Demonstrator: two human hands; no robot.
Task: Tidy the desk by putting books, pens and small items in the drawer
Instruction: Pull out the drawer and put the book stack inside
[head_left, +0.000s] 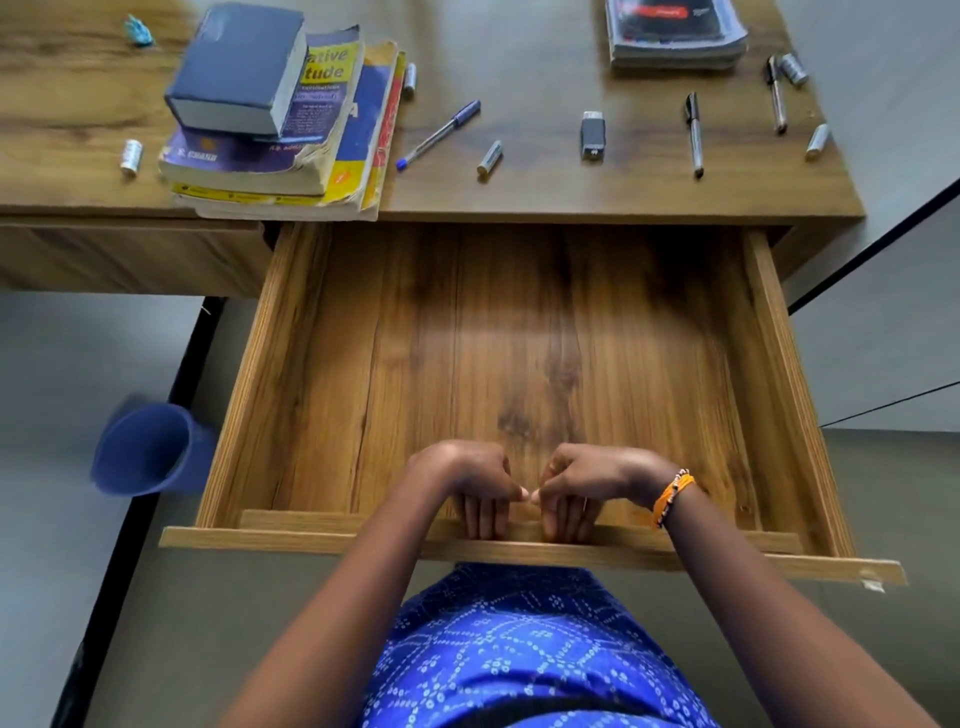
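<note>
1. A blue cup (150, 449) stands at the left of the frame, beside the drawer (519, 338); batteries, such as one (490, 157) at upper centre, a lighter (592, 134) and a blue pen (438, 134) lie scattered on the counter (545, 78).
2. Book stack (270, 114) sits upper left, another book (675, 31) upper right.
3. The wooden drawer is pulled out, mid-frame.
4. Left hand (467, 480) and right hand (587, 480) curl fingers over its front edge, gripping it.
5. Grey floor (52, 364).

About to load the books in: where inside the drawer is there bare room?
The whole drawer floor is bare between its side walls. Only the front rail is crowded, where the left hand and right hand grip it.
</note>
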